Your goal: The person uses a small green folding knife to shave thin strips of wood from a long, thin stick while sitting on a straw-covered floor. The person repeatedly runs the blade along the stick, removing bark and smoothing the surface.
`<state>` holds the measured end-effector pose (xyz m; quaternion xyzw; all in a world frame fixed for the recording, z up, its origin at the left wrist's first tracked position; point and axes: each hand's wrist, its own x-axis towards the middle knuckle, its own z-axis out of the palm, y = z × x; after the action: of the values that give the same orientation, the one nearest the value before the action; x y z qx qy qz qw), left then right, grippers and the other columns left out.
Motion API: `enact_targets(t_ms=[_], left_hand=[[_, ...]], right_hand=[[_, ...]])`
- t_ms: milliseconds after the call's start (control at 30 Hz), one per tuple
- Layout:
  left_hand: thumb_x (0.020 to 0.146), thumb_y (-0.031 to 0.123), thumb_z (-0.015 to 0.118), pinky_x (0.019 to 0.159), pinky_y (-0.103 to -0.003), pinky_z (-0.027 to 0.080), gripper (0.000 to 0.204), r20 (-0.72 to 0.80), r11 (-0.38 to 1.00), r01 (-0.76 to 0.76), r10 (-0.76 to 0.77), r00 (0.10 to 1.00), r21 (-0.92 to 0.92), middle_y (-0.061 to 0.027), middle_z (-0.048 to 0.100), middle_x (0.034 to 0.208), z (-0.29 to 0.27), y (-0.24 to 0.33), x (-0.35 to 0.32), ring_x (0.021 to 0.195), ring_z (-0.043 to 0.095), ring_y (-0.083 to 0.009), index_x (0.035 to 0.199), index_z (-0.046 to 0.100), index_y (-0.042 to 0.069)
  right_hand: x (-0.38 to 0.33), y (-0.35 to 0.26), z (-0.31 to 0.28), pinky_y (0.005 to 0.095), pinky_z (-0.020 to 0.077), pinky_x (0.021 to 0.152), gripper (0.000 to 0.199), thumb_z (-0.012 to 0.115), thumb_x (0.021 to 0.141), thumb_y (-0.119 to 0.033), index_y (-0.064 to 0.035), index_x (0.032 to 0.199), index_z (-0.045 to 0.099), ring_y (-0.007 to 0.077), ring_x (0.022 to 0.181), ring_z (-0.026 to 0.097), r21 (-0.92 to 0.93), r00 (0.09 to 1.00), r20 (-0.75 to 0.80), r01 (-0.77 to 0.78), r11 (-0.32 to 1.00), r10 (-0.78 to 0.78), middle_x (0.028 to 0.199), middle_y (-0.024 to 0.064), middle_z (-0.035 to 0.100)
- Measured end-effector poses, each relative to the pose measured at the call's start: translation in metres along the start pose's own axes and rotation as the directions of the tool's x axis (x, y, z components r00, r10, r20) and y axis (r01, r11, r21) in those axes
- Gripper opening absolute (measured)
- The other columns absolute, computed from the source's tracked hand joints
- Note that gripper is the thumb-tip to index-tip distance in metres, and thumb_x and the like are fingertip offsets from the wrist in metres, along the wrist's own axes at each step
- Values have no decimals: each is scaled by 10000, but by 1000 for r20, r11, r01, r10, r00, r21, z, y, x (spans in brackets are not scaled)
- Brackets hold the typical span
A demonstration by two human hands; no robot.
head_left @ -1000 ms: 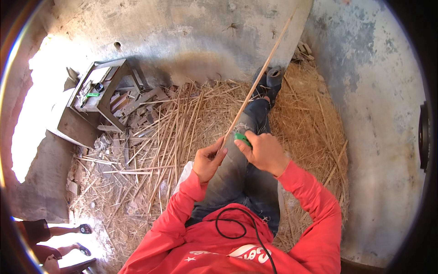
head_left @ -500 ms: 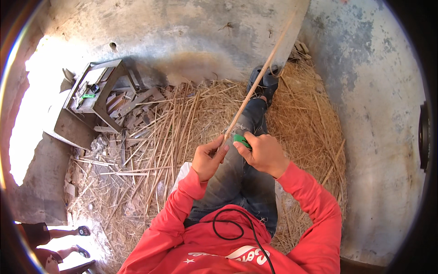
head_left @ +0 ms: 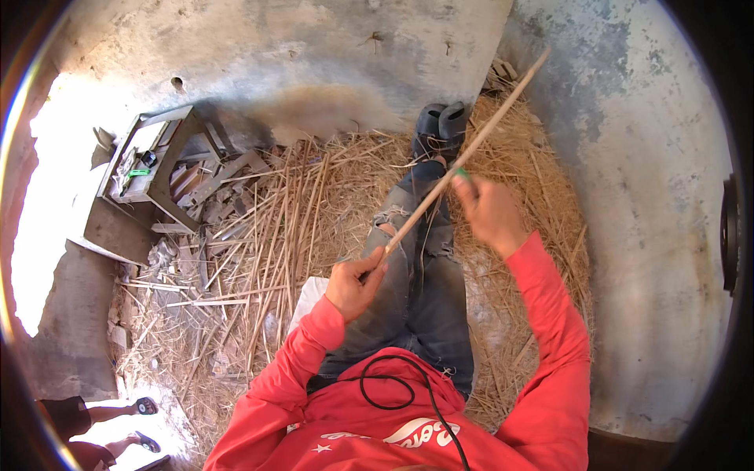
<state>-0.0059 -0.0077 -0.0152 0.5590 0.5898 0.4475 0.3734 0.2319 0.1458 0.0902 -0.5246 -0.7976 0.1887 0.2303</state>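
**Left hand (head_left: 357, 287) grasps a wooden strip (head_left: 426, 201), right hand (head_left: 496, 217) holds a green tool (head_left: 462, 174) beside it**

The left hand's grip is closed around the near end of the strip, thumb along it. The right hand's grip is folded round the green tool, most of which the fingers hide; its visible part sits at the strip's right edge, about midway along, and whether it touches the wood I cannot tell. The strip slants from near left to far right, above the person's legs, and its far end reaches past the dark shoes (head_left: 440, 125).

Beneath the hands stretch torn blue jeans (head_left: 377, 318). Nearer is a red sweatshirt (head_left: 267, 432) with white print, a looped black cord (head_left: 430, 386) lying on its front. A white object (head_left: 309, 302) shows just left of the thighs.

Straw-like shavings (head_left: 526, 188) cover the floor on both sides of the legs, with many long strips (head_left: 302, 208) scattered on the left. Far left stands a wooden counter (head_left: 135, 189), bearing a small green item (head_left: 139, 172) and a black one (head_left: 148, 158). At near left, another person's legs (head_left: 110, 413) come in from the edge. Stained walls (head_left: 644, 204) stand on the far side and right.
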Motion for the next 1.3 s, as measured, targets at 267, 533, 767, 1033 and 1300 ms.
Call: enact_targets(t_ms=[267,533,767,1033,1300], left_hand=[[989,125,688,730,-238,503,406,-29,998,-46,45,999,-31,-51,724,892,5,4,18,811,582,-40,1327,626,-90],[972,142,692,637,-276,491,362,105,984,-57,39,994,169,-122,662,733,-31,11,-15,658,567,-76,1276,675,-54],[995,163,698,720,-229,485,412,-70,997,68,-70,995,-24,-11,678,906,-37,-41,-23,802,565,-33,1314,638,-90],[994,152,704,754,-229,498,432,-89,982,-25,8,996,-189,-17,695,915,-17,-1,16,831,577,-44,1331,616,-105],[966,113,703,690,-261,512,384,-144,987,-160,157,977,-8,-159,685,771,3,11,15,723,598,-62,1294,652,-79]], right_hand=[[-50,-26,60,552,531,551,592,512,1008,-591,-47,866,694,429,572,663,-137,951,128,297,945,-281,601,224,636],[49,93,-41,449,509,660,620,425,1085,-503,42,1023,713,324,690,683,-49,898,-298,-352,935,323,735,252,643],[21,149,-66,480,540,731,803,394,1043,-656,64,1216,703,383,805,728,-163,900,-423,-188,969,103,854,255,740],[-28,3,12,503,489,571,573,504,1027,-543,-11,949,703,419,600,651,-62,986,-27,164,984,-166,601,207,617],[-46,-40,48,530,542,565,569,522,1009,-557,-25,910,698,424,584,670,-115,957,73,289,950,-282,618,205,655]])
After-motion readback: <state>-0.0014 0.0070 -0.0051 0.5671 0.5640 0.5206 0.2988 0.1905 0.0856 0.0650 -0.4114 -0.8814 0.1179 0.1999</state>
